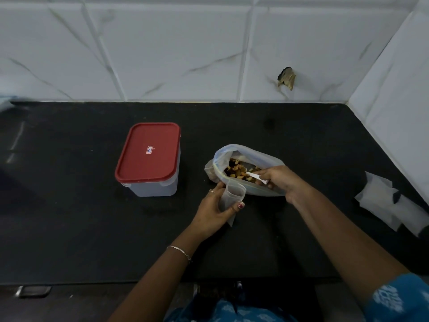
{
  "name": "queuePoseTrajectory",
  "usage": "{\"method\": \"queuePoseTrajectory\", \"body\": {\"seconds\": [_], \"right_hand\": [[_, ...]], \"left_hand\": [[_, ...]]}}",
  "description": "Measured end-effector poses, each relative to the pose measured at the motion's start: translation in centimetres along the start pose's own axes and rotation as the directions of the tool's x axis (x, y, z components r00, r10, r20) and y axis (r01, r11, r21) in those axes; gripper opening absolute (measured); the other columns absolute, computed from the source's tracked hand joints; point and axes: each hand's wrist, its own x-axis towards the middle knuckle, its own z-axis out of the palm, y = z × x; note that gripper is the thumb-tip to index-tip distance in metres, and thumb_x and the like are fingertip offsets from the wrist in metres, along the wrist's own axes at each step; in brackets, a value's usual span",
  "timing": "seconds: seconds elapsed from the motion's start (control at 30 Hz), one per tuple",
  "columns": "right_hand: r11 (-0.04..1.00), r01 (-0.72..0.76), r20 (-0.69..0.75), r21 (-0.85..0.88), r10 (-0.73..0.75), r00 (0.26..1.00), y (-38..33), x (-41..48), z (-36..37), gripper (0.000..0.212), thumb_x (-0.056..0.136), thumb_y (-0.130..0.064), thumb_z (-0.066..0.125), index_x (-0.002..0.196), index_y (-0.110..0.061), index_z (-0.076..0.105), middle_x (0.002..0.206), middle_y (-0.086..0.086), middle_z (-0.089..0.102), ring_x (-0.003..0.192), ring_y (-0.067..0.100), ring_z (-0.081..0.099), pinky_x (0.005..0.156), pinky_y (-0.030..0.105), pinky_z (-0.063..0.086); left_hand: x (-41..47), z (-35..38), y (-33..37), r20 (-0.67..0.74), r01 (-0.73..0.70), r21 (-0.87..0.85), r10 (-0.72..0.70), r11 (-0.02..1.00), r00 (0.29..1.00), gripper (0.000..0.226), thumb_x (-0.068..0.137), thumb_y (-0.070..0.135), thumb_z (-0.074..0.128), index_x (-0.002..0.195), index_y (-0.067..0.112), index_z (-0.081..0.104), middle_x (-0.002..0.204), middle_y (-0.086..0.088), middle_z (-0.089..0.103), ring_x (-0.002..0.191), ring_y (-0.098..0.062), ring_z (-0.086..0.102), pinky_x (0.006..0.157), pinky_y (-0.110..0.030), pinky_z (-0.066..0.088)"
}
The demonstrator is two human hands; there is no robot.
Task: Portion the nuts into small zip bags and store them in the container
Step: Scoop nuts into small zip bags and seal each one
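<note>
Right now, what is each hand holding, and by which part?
The left hand grips the small zip bag around its middle; the right hand pinches the white spoon by its handle.

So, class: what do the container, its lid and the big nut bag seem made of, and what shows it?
Container: probably frosted translucent plastic; its walls look cloudy. Lid: opaque red plastic, matte, with moulded rim. Big nut bag: thin, bluish see-through plastic film; it lies crumpled.

Thin silver chain bracelet (pixel 180 251) at left wrist. Up and right of bracelet: ring (pixel 211 192) on left hand (pixel 216 208), red polish on thumbnail (pixel 241 205). Far right of and below bracelet: blue sleeve (pixel 394 300), white print. Straight below bracelet: same blue printed cloth (pixel 232 312).
</note>
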Motion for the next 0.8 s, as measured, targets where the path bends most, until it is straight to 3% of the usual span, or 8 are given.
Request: {"method": "queuePoseTrajectory", "body": {"seconds": [0.23, 0.33, 0.4, 0.63, 0.7, 0.8], "right_hand": [[0.999, -0.033, 0.002, 0.042, 0.033, 0.999, -0.1, -0.8, 0.4, 0.025, 0.094, -0.009, 0.054, 0.110, -0.017, 0.071, 0.092, -0.007, 0.067, 0.087, 0.013, 0.051, 0.067, 0.026, 0.037], [0.992, -0.051, 0.020, 0.113, 0.049, 0.999, -0.3, -1.0, 0.3, 0.024, 0.094, -0.009, 0.055, 0.110, -0.015, 0.072, 0.086, -0.005, 0.074, 0.095, 0.012, 0.057, 0.083, 0.027, 0.045], [0.992, -0.049, 0.026, 0.117, 0.046, 0.999, -0.3, -1.0, 0.1, 0.023, 0.094, -0.011, 0.056, 0.108, -0.016, 0.073, 0.087, -0.004, 0.076, 0.105, 0.017, 0.060, 0.097, 0.032, 0.044], [0.996, -0.001, 0.058, 0.094, -0.004, 0.998, -0.3, -2.8, -1.6, 0.017, 0.092, -0.015, 0.058, 0.092, -0.020, 0.075, 0.094, -0.001, 0.075, 0.103, 0.018, 0.059, 0.082, 0.034, 0.031], [0.995, 0.011, 0.061, 0.096, -0.017, 0.998, -0.2, -3.2, -1.9, 0.018, 0.092, -0.016, 0.058, 0.091, -0.021, 0.075, 0.094, -0.002, 0.075, 0.103, 0.019, 0.058, 0.087, 0.036, 0.029], [0.993, 0.031, 0.075, 0.113, -0.040, 0.996, -0.1, -3.4, -2.4, 0.019, 0.092, -0.015, 0.058, 0.094, -0.020, 0.077, 0.098, 0.000, 0.075, 0.104, 0.021, 0.058, 0.093, 0.035, 0.028]], "left_hand": [[0.0, -0.2, 0.2, 0.043, 0.012, 0.011, -0.012, 1.000, 0.999, 0.047, 0.090, 0.025, 0.065, 0.109, 0.058, 0.037, 0.121, 0.032, 0.042, 0.130, -0.009, 0.040, 0.109, -0.035, 0.038], [0.0, -0.3, 0.1, 0.034, 0.010, -0.019, -0.009, 1.000, 0.999, 0.045, 0.089, 0.027, 0.067, 0.111, 0.057, 0.041, 0.133, 0.019, 0.047, 0.131, -0.010, 0.042, 0.110, -0.038, 0.039], [-0.2, -0.2, 0.0, -0.015, 0.005, -0.052, -0.006, 0.999, 1.000, 0.041, 0.087, 0.029, 0.069, 0.111, 0.053, 0.047, 0.137, 0.014, 0.048, 0.131, -0.007, 0.044, 0.109, -0.038, 0.041], [-1.2, 0.9, -0.3, -0.366, 0.006, 0.060, 0.017, 0.998, 0.931, 0.026, 0.082, 0.045, 0.070, 0.100, 0.048, 0.052, 0.120, 0.011, 0.047, 0.112, -0.003, 0.048, 0.092, -0.029, 0.050], [-1.2, 0.9, 0.0, -0.407, -0.001, 0.104, 0.044, 0.995, 0.913, 0.029, 0.081, 0.045, 0.071, 0.103, 0.041, 0.052, 0.117, 0.009, 0.050, 0.107, -0.001, 0.049, 0.085, -0.021, 0.048], [-0.8, 0.5, 0.8, -0.399, 0.001, 0.079, 0.031, 0.997, 0.917, 0.040, 0.080, 0.043, 0.073, 0.113, 0.034, 0.052, 0.109, 0.017, 0.055, 0.105, -0.002, 0.054, 0.084, -0.021, 0.048]]}}
